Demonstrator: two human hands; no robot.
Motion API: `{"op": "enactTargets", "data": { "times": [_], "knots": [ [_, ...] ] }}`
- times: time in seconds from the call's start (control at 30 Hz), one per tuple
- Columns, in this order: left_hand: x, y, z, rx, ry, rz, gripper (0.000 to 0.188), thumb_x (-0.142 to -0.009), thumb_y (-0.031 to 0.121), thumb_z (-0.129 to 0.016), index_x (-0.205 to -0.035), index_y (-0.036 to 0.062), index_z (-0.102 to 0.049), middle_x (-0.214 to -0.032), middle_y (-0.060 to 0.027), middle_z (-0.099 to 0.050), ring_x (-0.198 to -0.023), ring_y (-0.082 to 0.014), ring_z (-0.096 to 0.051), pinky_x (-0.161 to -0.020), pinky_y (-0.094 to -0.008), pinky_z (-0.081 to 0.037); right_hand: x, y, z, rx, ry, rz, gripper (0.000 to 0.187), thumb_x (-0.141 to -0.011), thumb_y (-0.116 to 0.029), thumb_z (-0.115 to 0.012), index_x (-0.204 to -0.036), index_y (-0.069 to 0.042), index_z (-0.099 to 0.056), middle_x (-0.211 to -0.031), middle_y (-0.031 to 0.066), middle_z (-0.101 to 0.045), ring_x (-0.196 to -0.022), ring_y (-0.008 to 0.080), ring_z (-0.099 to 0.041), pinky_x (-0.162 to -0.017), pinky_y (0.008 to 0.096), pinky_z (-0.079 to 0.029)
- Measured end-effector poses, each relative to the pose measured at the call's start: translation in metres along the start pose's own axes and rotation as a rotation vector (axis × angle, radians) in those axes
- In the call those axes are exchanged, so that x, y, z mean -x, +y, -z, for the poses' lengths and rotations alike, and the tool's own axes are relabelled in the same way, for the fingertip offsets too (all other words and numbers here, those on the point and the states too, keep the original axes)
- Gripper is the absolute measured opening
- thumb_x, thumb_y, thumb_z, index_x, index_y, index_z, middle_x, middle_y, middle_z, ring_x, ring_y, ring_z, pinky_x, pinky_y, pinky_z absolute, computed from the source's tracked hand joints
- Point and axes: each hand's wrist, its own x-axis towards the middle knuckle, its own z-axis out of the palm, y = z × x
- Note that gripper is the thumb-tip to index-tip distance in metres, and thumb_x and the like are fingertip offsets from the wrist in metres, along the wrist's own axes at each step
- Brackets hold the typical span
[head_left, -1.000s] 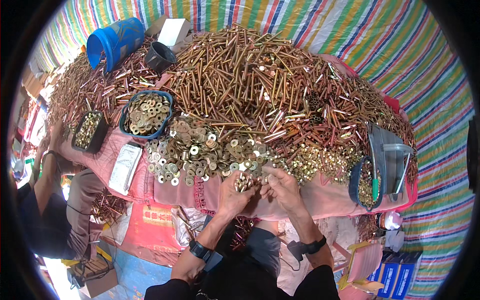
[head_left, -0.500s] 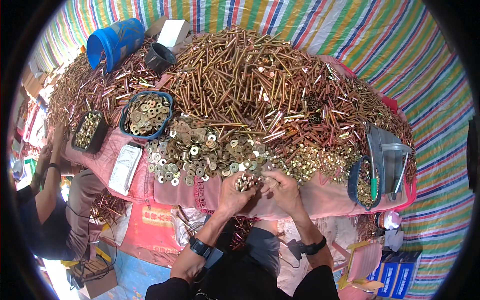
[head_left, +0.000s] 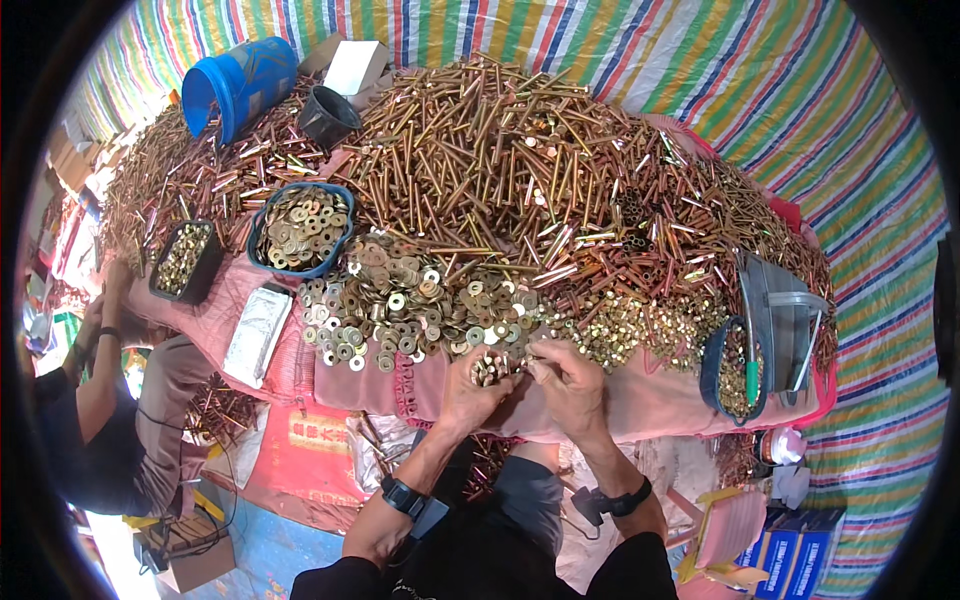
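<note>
Near the front edge of the cloth-covered table, my left hand [head_left: 468,397] is closed round a bundle of bolts [head_left: 489,369], their round ends facing up. My right hand [head_left: 570,388] is beside it, thumb and forefinger pinched together at the bundle's right side; what they pinch is too small to make out. Just beyond my hands lies a heap of flat washers [head_left: 400,305]. To its right spreads a heap of small brass-coloured nuts [head_left: 640,330]. Behind both rises a big pile of long coppery bolts [head_left: 490,165].
A blue basin [head_left: 252,245] holds washers, a dark tray [head_left: 203,277] nuts. At right stand another nut tub [head_left: 712,385] and a grey scoop [head_left: 780,290]. A blue bucket [head_left: 255,85] and black pot [head_left: 328,117] lie at back left. Another person's arm [head_left: 100,350] is at far left.
The view has shifted slightly, so the table appears a little further right. My right fingers have moved slightly at the bundle; my left hand keeps its hold.
</note>
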Motion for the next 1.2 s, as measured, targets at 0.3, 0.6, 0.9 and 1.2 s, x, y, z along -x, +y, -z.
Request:
{"op": "enactTargets", "data": {
  "times": [0.3, 0.6, 0.9, 1.2],
  "knots": [
    [-0.002, -0.004, 0.003, 0.000, -0.041, -0.010, 0.029, -0.082, -0.009, -0.080, -0.105, 0.0029, -0.068, -0.090, 0.0005, -0.071, -0.081, -0.0058, -0.063, -0.073, -0.0238, -0.054, -0.016, -0.008, 0.008, 0.252, -0.112, 0.368, 0.025, -0.086, 0.006, -0.075, -0.110, -0.002, -0.071, -0.106, 0.0154, -0.071, -0.098, 0.0326, -0.070, -0.082, 0.0393, -0.058],
    [-0.001, 0.001, 0.003, 0.064, -0.042, -0.006, 0.025, -0.083, -0.007, -0.080, -0.102, 0.0036, -0.067, -0.087, 0.0001, -0.069, -0.081, -0.0066, -0.062, -0.072, -0.0247, -0.053, -0.011, -0.006, 0.002, -0.088, -0.119, -0.242, 0.036, -0.083, -0.013, -0.089, -0.110, 0.000, -0.069, -0.093, 0.0119, -0.067, -0.070, 0.0213, -0.067, -0.063, 0.0339, -0.055],
    [-0.003, 0.001, 0.003, 0.043, -0.046, -0.047, 0.026, -0.083, -0.006, -0.081, -0.102, 0.0033, -0.068, -0.086, 0.0007, -0.069, -0.080, -0.0063, -0.061, -0.071, -0.0242, -0.052, -0.010, 0.006, 0.003, 0.132, -0.095, 0.061, 0.027, -0.087, -0.009, -0.086, -0.108, 0.000, -0.072, -0.095, 0.0101, -0.069, -0.074, 0.0186, -0.065, -0.067, 0.0357, -0.053],
    [-0.001, 0.008, 0.005, 0.050, -0.094, 0.009, 0.028, -0.082, -0.008, -0.080, -0.104, 0.0033, -0.067, -0.091, -0.0020, -0.073, -0.084, -0.0083, -0.066, -0.076, -0.0264, -0.056, -0.004, 0.010, -0.005, 0.127, -0.026, 0.095, 0.034, -0.084, -0.018, -0.091, -0.102, 0.000, -0.070, -0.095, 0.0096, -0.069, -0.071, 0.0129, -0.063, -0.062, 0.0313, -0.053]
  ]
}}
